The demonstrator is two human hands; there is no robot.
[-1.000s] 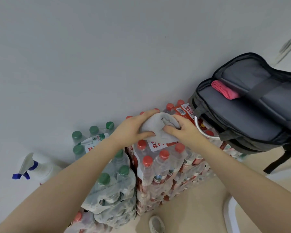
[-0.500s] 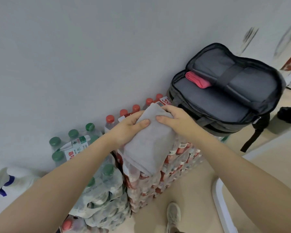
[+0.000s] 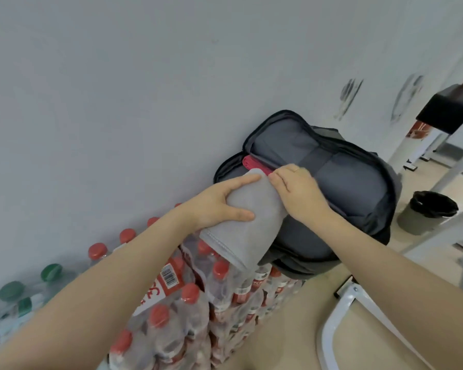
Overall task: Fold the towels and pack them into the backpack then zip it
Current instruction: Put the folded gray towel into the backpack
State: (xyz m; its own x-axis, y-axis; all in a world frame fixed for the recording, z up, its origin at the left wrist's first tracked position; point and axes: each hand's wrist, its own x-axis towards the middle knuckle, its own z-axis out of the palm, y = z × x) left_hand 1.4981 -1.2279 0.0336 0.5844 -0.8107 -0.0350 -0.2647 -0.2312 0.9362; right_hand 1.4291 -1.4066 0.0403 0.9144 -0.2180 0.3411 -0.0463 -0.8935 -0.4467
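A folded grey towel (image 3: 247,225) hangs between both hands over the near rim of the open dark grey backpack (image 3: 353,182). My left hand (image 3: 217,204) grips the towel's left side, thumb on top and fingers along its upper edge. My right hand (image 3: 297,190) holds the towel's upper right edge, fingers curled over it. A folded pink-red towel (image 3: 253,162) lies inside the backpack, just beyond the grey towel's top end. The backpack rests on stacked packs of bottles, its flap leaning against the wall.
Shrink-wrapped packs of red-capped bottles (image 3: 198,316) fill the lower middle, with green-capped bottles (image 3: 24,292) at the far left. A white wall (image 3: 145,89) stands behind. A black-lined bin (image 3: 428,212) and white table legs (image 3: 340,316) stand on the floor at right.
Both hands have carried the grey towel up and to the right, from over the bottle packs to the backpack's opening. The view has swung right, and the spray bottle has left the frame.
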